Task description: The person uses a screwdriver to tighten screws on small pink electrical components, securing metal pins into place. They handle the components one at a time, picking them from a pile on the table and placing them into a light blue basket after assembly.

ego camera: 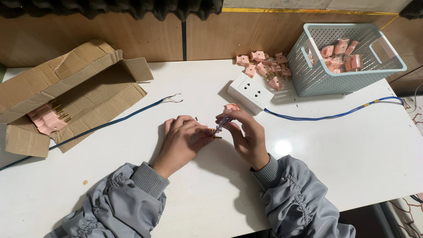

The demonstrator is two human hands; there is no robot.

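Counter: the white counter (335,167) carried everything, backed by a brown wooden wall.
Cardboard box: one torn-open box (66,94) lay at the far left, with a stack of pink plugs (46,118) inside, their brass pins pointing right.
Basket: one pale blue perforated basket (348,59) stood at the far right, holding several more pink plugs; the exact count could not be told.
Blue cables: two. One blue cable (110,121) ran from the left edge to bare ends near the middle; the other blue cable (326,117) ran from the socket block off to the right.
Socket block: one white socket block (250,92) sat just beyond the hands, between them and the loose pile.
Loose pile: roughly eight pink plugs (264,66) lay heaped against the wall, just left of the basket.
Left hand: the left hand (180,141) rested on the counter, its grip curled shut around a small brass-pinned part (215,132), mostly hidden by the fingers.
Right hand: the right hand (246,132) had its grip pinched shut on a thin screwdriver (222,121), the tip meeting the part in the left hand.
Pink plug: one pink plug piece (231,107) sat at the right fingertips, just above the tool.
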